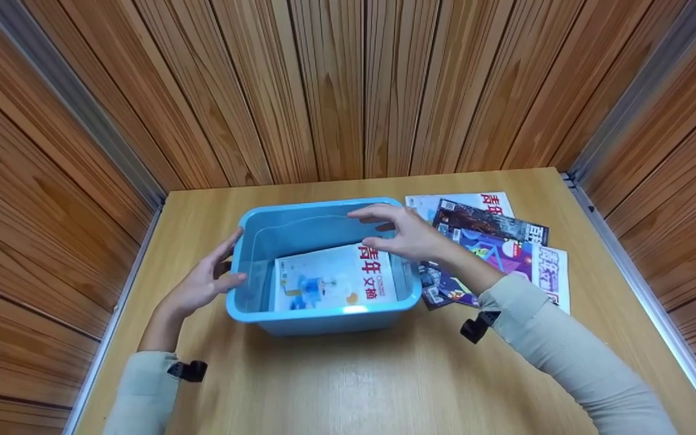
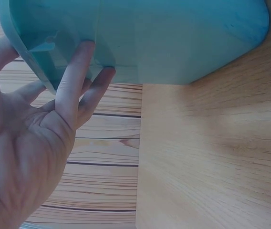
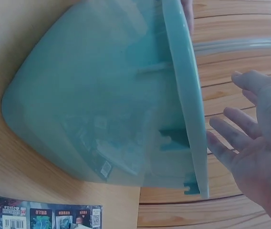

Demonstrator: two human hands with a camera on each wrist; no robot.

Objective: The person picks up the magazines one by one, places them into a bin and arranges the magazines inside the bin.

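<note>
Hands flank the blue bin (image 1: 251, 302) on the wooden table (image 1: 348, 380) — left hand (image 1: 206, 281) with straight fingers touching the left wall, right hand (image 1: 405, 232) open, hovering over the right rim. Gripping both sides evenly would probably keep the magazine (image 1: 336, 284) inside flat.

pale grey-green sleeves (image 1: 571, 353), black wrist clips (image 1: 478, 327)

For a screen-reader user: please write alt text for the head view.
A left hand touches the side of a blue plastic bin holding a white magazine, while the right hand hovers open above it. More magazines lie on the wooden table.
</note>
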